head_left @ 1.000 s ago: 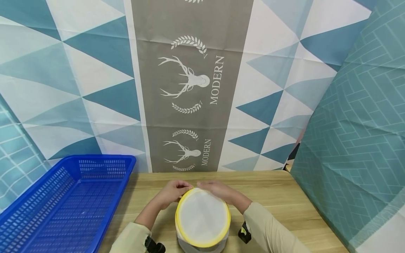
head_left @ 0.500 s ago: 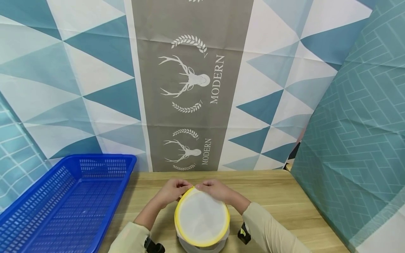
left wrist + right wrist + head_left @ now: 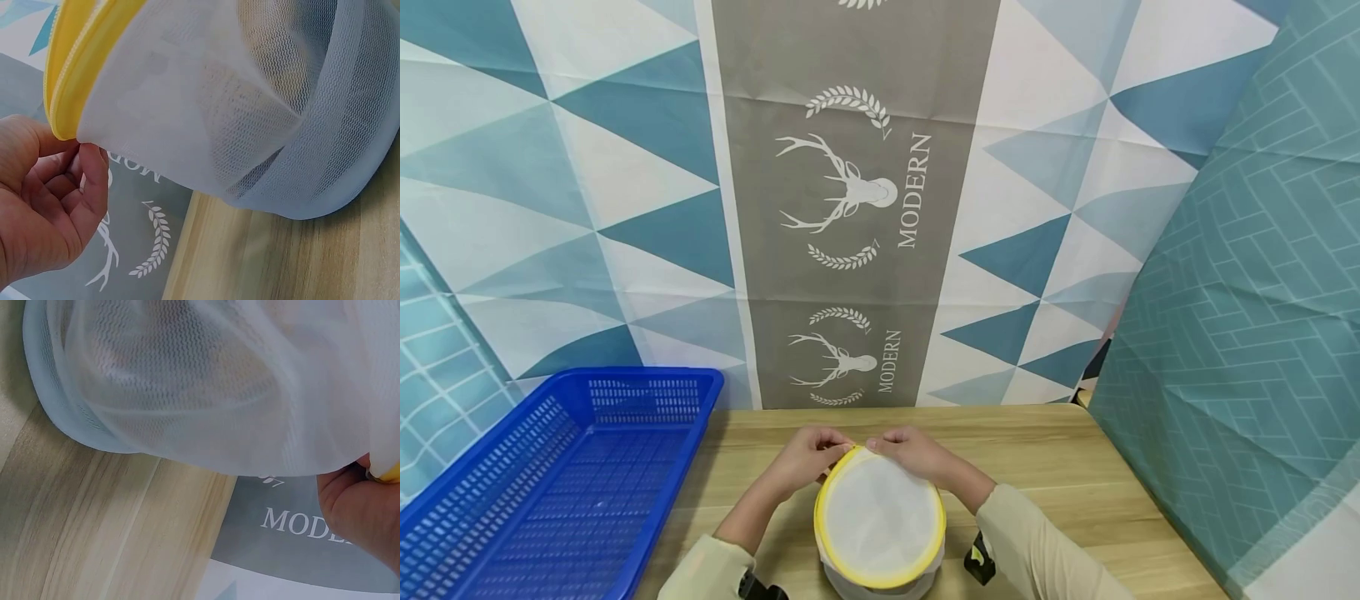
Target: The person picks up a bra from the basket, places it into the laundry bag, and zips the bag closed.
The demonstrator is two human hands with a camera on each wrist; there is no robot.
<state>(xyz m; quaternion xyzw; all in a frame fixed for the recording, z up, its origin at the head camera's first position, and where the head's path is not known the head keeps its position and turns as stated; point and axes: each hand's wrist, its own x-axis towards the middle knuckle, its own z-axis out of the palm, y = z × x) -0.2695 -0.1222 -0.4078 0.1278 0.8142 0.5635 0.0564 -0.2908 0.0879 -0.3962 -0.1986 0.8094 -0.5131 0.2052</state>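
A white mesh laundry bag (image 3: pixel 882 518), round with a yellow-edged top, stands on the wooden table in front of me. At the far side of its yellow rim (image 3: pixel 94 69), my left hand (image 3: pixel 805 460) pinches the edge between thumb and fingers. Just right of it, my right hand (image 3: pixel 917 457) grips the same rim, its thumb on the top and the other fingers mostly hidden. Seen from the left wrist, the yellow edge runs as two bands with a stitched line between. The soft mesh side (image 3: pixel 181 387) sags in folds above a stiffer pale base band.
To the left stands a large blue plastic basket (image 3: pixel 658 500) with slotted walls. The wooden table (image 3: pixel 1045 475) ends at a patterned backdrop (image 3: pixel 842 275) behind, and a teal sheet (image 3: pixel 1247 333) hangs along the right.
A second ago my right hand lay flatter along the rim; its fingers have since bent in to grip near the left hand. The left hand and the bag have barely moved.
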